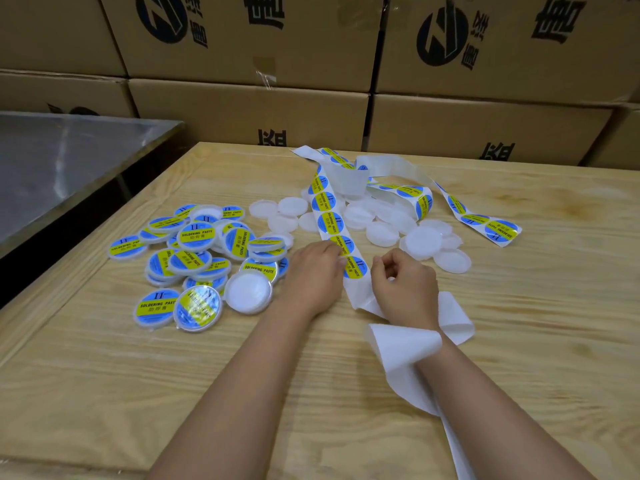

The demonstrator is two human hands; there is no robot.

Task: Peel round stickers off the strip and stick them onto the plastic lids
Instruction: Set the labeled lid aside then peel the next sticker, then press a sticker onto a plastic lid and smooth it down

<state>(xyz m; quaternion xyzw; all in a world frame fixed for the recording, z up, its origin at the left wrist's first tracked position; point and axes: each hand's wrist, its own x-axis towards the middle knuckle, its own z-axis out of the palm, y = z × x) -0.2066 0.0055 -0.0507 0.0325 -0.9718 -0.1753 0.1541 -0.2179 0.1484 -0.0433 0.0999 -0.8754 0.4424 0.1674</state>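
While our left hand [313, 274] lays its fingertips on the left edge of the sticker strip [333, 220], thumb hidden, we cannot tell whether it pinches or only presses. Our right hand [405, 289] sits just right of it over the strip's bare backing, fingers curled toward the thumb; whether anything is caught between them we cannot tell. Labelled lids [194, 251] are heaped left of the left hand, and plain lids [382, 233] lie beyond both hands, partly under the strip, all on the wooden counter [329, 410].
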